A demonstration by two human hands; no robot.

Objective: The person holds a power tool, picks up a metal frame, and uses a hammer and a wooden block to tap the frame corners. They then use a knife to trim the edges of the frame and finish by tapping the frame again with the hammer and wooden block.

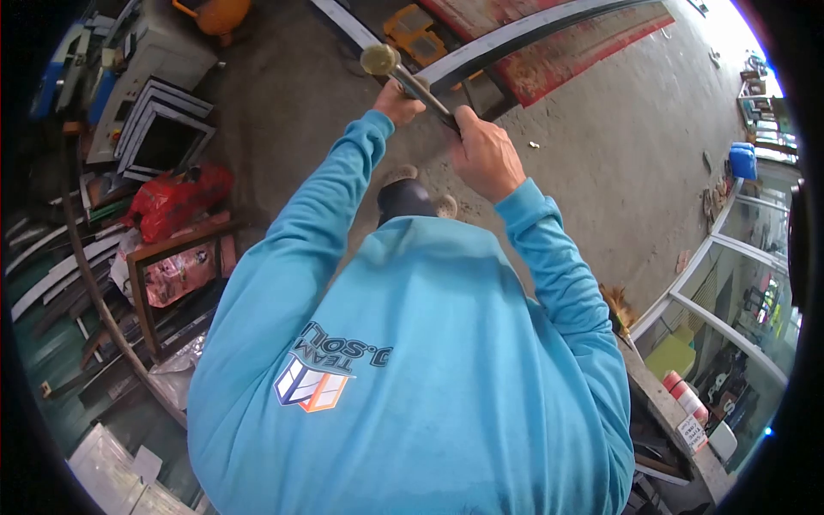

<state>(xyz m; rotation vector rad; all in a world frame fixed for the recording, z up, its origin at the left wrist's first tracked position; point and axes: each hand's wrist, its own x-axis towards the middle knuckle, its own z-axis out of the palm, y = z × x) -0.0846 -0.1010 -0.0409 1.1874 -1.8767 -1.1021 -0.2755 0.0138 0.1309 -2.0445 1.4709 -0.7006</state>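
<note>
A mallet with a round yellowish head and a metal handle slants across the view. My right hand is closed around the lower end of the handle. Partly behind the handle, my left hand has its fingers closed on the near end of a long white and black strip. The strip runs up to the right, above a red-edged panel. Some of my left fingers are hidden by the mallet.
A second strip and a yellow object lie beyond my hands. At the left are stacked frames, a red bag, a wooden frame and curved strips. White-framed glass panels and a blue container are at the right.
</note>
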